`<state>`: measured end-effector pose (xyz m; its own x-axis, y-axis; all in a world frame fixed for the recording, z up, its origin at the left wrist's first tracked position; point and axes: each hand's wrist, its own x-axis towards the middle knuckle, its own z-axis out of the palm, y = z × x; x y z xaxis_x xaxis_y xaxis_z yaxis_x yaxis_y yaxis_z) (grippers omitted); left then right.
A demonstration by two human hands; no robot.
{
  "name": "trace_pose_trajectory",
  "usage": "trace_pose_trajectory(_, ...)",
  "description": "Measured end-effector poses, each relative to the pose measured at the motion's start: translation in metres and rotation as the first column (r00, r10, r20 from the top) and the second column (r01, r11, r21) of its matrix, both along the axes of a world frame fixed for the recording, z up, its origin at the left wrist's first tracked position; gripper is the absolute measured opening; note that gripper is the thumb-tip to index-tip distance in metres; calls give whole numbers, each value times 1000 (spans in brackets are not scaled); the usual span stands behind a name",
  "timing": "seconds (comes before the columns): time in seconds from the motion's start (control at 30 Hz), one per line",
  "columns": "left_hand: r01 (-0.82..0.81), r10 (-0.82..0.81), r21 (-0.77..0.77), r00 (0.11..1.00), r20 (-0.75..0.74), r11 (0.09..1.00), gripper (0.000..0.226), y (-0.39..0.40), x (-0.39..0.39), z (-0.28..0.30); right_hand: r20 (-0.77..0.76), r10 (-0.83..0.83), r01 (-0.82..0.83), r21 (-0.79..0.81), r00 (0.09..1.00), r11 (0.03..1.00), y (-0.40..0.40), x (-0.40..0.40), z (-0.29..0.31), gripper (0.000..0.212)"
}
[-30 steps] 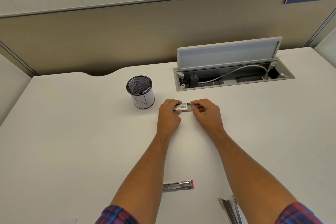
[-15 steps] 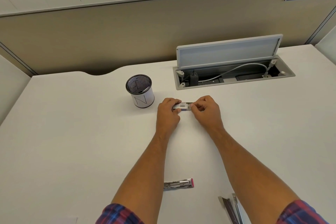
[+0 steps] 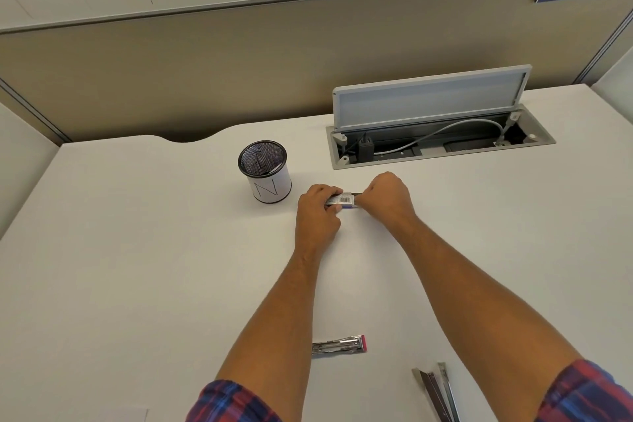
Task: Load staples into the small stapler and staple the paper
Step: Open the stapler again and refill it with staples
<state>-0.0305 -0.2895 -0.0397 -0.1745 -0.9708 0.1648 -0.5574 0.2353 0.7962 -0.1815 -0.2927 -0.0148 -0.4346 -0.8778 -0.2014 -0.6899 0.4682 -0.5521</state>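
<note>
White desk (image 3: pixel 137 267), head view only: just right of the mesh pen cup (image 3: pixel 265 175), both hands work a small staple box (image 3: pixel 343 199). Left hand (image 3: pixel 317 216) pinches one end, right hand (image 3: pixel 385 197) curls round the other. Box's long axis runs left-right, barcode up. Likely slip: tugging too hard, staples scattering. Stapler (image 3: pixel 339 346) lies well nearer, pink end rightward.

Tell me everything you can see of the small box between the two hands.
The box is small, flat and grey-white, apparently cardboard, with a barcode label on top and a purple strip along its near edge. It lies level, lengthwise between the hands. The left hand grips its left end; the right hand pinches its right end.
</note>
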Motion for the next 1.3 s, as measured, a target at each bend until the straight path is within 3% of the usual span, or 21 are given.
trace_pose_trajectory(0.13, -5, 5, 1, 1000, 2, 1000, 32, 0, -1, 0, 142, -49, 79, -211, 989, 974, 12, 2, -9, 18)
trace_pose_trajectory(0.23, -8, 8, -11, 1000, -2, 1000, 32, 0, -1, 1, 389, -112, 254, -337, 914, 906, 19, -5, -7, 12)
trace_pose_trajectory(0.37, -18, 18, -20, 1000, 11, 1000, 33, 0, 0, 0, 727, -163, 464, -234, 667, 854, 25, -20, -6, 4)
trace_pose_trajectory(0.53, -24, 24, -25, 999, 22, 999, 33, -1, 0, -1, 746, -320, 423, 56, 584, 904, 14, -31, 2, 24)
trace_pose_trajectory(0.6, -22, 23, -22, 1000, 18, 999, 33, -1, 0, 0, 723, -320, 387, 79, 612, 919, 14, -32, 0, 27)
trace_pose_trajectory(0.73, -14, 14, -30, 1000, 20, 999, 33, 0, -1, 1, 462, -134, 210, -117, 877, 971, 24, -28, -7, 17)
trace_pose_trajectory(0.8, -14, 14, -33, 1000, 24, 999, 33, 0, -1, 1, 332, -60, 113, -143, 942, 983, 27, -28, -8, 13)
trace_pose_trajectory(0.97, -16, 17, -21, 1000, 26, 1000, 32, 0, -1, 2, 321, -12, 55, -125, 947, 991, 30, -21, -9, 18)
trace_pose_trajectory(1.3, -7, 7, -6, 1000, 5, 1000, 33, 1, 0, 0, 386, -87, 147, -130, 919, 981, 24, 0, -11, 14)
